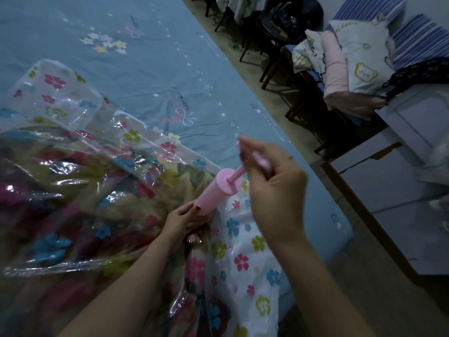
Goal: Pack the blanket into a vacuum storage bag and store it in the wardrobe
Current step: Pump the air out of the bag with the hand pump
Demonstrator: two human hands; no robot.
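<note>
bed: blue sheet (126,76) with flower and star print, fills far left to centre; right edge runs diagonally beside the floor (274,93)
vacuum bag (80,132): clear plastic with coloured flowers, lies crumpled on bed, near left
blanket (73,203): inside the bag, dark floral pattern shows through plastic
pump (215,190): pink cylinder, tilted, base on the bag
left hand (184,221): fingers curled round pump's lower end
right hand (274,190): grips pink pump handle (260,160), rod partly out; motion-blurred
room: dim; far right, folded bedding (349,62) stacked on white cabinet (413,122); dark chair (274,45) legs far centre
</note>
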